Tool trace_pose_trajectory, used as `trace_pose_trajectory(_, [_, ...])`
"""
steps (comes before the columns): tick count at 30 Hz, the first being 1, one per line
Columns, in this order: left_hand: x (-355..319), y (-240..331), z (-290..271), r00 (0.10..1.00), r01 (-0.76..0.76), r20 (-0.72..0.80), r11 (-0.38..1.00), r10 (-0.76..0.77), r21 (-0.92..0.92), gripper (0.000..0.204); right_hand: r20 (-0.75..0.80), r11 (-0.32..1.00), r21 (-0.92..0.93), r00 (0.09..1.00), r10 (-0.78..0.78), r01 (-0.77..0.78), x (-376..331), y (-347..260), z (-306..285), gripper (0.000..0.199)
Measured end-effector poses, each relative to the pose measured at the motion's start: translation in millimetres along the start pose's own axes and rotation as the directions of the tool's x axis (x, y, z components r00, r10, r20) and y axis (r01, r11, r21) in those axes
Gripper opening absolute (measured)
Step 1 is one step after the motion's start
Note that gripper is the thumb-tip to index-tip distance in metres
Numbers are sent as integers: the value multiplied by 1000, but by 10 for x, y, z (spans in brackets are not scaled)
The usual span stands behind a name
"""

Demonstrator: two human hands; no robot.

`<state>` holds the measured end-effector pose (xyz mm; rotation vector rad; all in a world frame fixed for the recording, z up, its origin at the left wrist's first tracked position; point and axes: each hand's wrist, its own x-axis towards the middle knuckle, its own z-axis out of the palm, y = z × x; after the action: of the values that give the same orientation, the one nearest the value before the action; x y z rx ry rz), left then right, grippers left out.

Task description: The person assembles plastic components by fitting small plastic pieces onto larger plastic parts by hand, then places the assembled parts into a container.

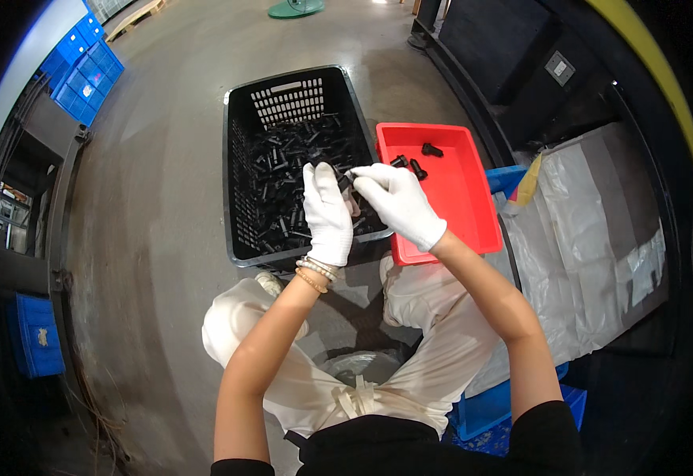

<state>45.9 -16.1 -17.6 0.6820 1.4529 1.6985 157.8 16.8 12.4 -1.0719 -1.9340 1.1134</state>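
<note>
My left hand (pixel 327 218), in a white knit glove, is closed around a small black bolt-like part (pixel 344 182) over the near right of a black crate. From the right, my right hand (pixel 402 205), gloved too, pinches with thumb and forefinger at that same part. Gloved fingers hide much of it, and a pinkish patch (pixel 353 206) beside my left palm is too small to make out. The black plastic crate (pixel 241 262) holds a heap of black bolts (pixel 287 170). In a shallow red tray (pixel 457 198) lie a few black bolts (pixel 419 169) near its far left corner.
Grey plastic sheeting (pixel 560 254) covers a surface to my right, with a blue and yellow item (pixel 521 182) at its edge. Blue bins stand at the far left (pixel 89 83), near left (pixel 40 335) and beside my right leg (pixel 481 412). A dark machine frame (pixel 513 71) rises at right.
</note>
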Motion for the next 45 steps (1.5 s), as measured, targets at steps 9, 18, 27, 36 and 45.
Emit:
trace_pose_trajectory(9, [219, 153, -106, 918, 379, 262, 854, -298, -355, 26, -285, 871, -338, 921, 266, -356, 396, 1400, -720, 29])
trace_pose_trajectory(18, [233, 128, -114, 796, 596, 241, 651, -555, -470, 67, -45, 515, -810, 905, 423, -281, 207, 2134, -717, 43])
trace_pose_trajectory(27, [219, -63, -183, 800, 565, 401, 785, -446, -255, 78, -18, 456, -849, 876, 482, -268, 226, 1899, -716, 44])
trace_pose_trajectory(36, [227, -107, -246, 802, 531, 441, 820, -404, -214, 62, -96, 395, -826, 791, 605, -402, 242, 1891, -725, 41])
trace_pose_trajectory(45, [193, -89, -186, 794, 495, 474, 857, -380, -142, 54, 390, 572, -820, 715, 580, -17, 96, 1843, -561, 56])
